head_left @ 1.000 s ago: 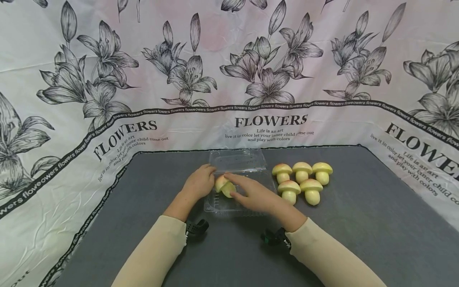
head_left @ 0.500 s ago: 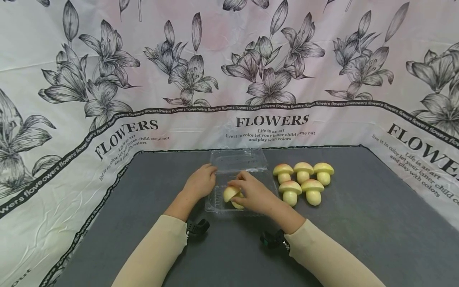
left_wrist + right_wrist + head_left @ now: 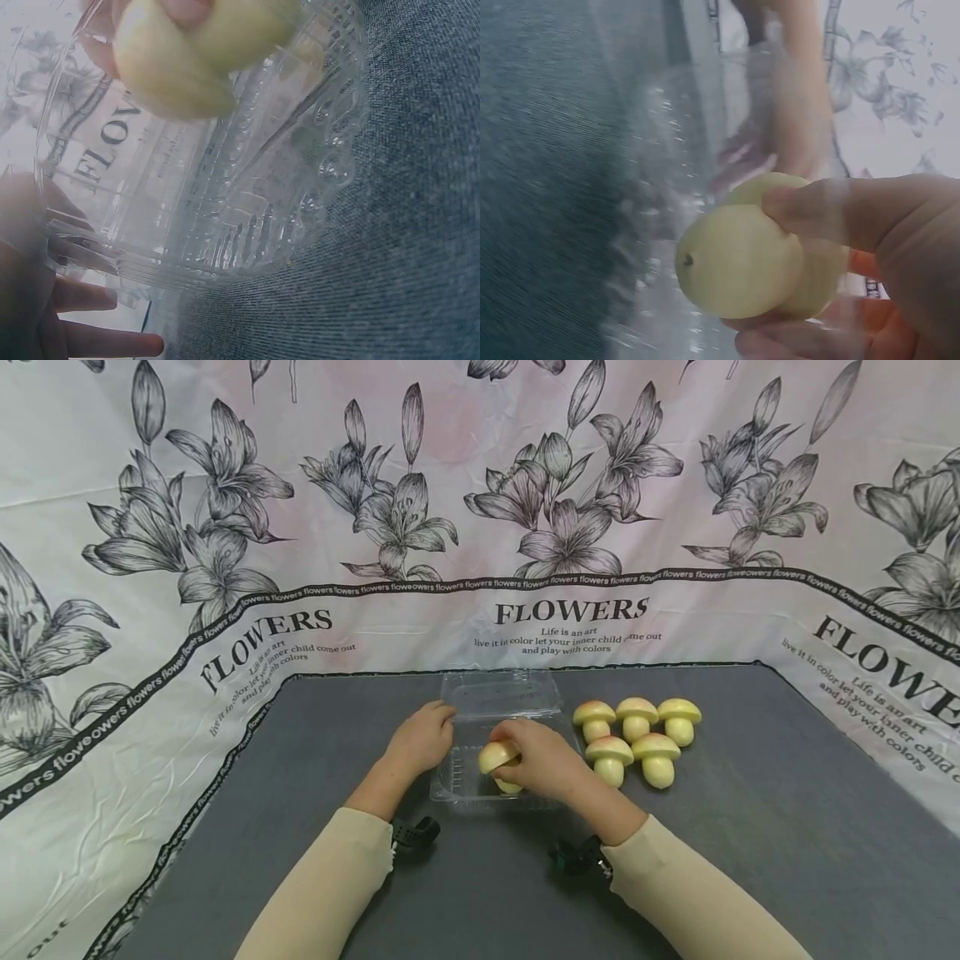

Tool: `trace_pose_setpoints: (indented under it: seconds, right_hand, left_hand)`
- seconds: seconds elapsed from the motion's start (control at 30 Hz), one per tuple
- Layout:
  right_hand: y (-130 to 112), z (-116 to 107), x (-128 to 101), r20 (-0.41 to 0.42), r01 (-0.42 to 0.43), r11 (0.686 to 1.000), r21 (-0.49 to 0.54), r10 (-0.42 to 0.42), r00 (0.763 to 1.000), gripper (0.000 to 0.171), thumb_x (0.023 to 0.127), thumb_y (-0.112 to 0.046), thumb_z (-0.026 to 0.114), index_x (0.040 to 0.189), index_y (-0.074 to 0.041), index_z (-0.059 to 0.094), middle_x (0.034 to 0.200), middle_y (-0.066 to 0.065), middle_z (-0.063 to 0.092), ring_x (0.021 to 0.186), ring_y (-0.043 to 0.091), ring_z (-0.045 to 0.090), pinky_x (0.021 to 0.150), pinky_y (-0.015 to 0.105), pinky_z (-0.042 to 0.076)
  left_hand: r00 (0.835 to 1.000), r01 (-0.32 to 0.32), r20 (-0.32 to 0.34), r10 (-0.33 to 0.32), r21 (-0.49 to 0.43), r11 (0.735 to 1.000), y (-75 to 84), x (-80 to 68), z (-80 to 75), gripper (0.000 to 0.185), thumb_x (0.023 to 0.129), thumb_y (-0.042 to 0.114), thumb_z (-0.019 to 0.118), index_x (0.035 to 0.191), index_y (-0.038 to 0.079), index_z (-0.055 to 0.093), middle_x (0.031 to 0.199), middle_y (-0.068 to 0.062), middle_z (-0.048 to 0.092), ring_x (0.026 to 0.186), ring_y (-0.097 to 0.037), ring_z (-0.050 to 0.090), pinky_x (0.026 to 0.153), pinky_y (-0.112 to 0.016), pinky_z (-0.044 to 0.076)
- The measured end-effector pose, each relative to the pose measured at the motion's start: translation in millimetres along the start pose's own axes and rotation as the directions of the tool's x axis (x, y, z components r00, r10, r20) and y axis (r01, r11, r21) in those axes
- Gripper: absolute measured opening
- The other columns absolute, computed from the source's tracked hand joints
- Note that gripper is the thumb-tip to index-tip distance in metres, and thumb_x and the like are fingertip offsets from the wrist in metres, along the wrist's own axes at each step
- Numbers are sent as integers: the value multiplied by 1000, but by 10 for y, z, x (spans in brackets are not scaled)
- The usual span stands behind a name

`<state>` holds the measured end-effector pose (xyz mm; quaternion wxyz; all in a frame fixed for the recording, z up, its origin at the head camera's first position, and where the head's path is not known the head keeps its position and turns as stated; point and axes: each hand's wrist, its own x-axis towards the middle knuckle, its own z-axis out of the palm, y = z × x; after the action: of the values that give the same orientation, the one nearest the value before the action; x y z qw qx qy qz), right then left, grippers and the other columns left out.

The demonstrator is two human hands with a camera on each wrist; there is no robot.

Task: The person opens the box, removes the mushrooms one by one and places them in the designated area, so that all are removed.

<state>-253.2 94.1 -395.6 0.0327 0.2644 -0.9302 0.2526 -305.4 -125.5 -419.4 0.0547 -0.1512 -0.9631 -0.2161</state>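
Observation:
A clear plastic clamshell box (image 3: 467,787) lies on the table with its lid (image 3: 498,695) folded back toward the far edge. My left hand (image 3: 423,737) holds the box at its left side; in the left wrist view some fingers (image 3: 112,341) stretch out beside the wall. Inside the box, my right hand (image 3: 543,762) grips a yellow toy mushroom (image 3: 495,757) between thumb and fingers. Its round stem end (image 3: 739,259) faces the right wrist camera, and the hand hides part of the cap.
Several more toy mushrooms (image 3: 637,743) stand in two rows just right of the box. A dark grey cloth (image 3: 480,893) covers the table. A flower-printed white curtain (image 3: 420,635) closes off the back and sides.
My right hand's fingers have closed round the toy mushroom and drawn it rightward within the box. The left hand has stayed at the box's left side.

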Motion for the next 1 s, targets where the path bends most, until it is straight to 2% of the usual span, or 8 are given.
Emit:
trace_pose_setpoints:
  seconds: [0.13, 0.3, 0.53, 0.77, 1.0]
  right_hand:
    - [0, -151, -27, -23, -33, 999, 23, 34, 999, 42, 85, -24, 87, 120, -11, 69, 108, 1, 68, 90, 17, 64, 74, 37, 55]
    - [31, -365, -71, -44, -83, 995, 51, 85, 995, 48, 86, -31, 86, 125, -11, 68, 118, 6, 68, 94, 19, 65, 76, 39, 56]
    - [94, -697, -172, -17, -123, 992, 42, 124, 992, 47, 88, -35, 83, 126, -13, 68, 122, 8, 68, 107, 28, 64, 85, 47, 53]
    - [203, -985, -322, 54, -177, 981, 74, 173, 983, 41, 90, -27, 80, 126, -13, 66, 127, 12, 65, 109, 30, 60, 89, 49, 50]
    - [344, -1215, -424, 60, -223, 970, 99, 218, 974, 50, 89, -31, 80, 130, -6, 65, 129, 16, 63, 115, 34, 59, 93, 53, 49]
  left_hand:
    - [1000, -7, -3, 7, -12, 1000, 8, -17, 0, 43, 108, 15, 38, 143, 1, 59, 156, -21, 44, 144, -37, 42, 115, -54, 40]
    - [1000, -8, 0, 8, -16, 1000, 6, -19, -1, 43, 109, 15, 38, 144, 2, 58, 157, -21, 42, 145, -37, 41, 115, -54, 40]
    - [1000, -10, 0, 10, -12, 1000, 1, -13, -4, 42, 109, 17, 40, 144, 2, 58, 156, -21, 43, 145, -37, 40, 116, -54, 39]
    - [1000, 0, -3, 0, -13, 1000, 15, -26, -5, 43, 109, 21, 43, 145, 3, 58, 157, -21, 42, 144, -38, 41, 115, -55, 40]
    - [1000, 1, -1, -1, -16, 1000, 5, -21, -2, 44, 109, 23, 43, 145, 4, 57, 158, -21, 41, 145, -38, 40, 115, -56, 39]
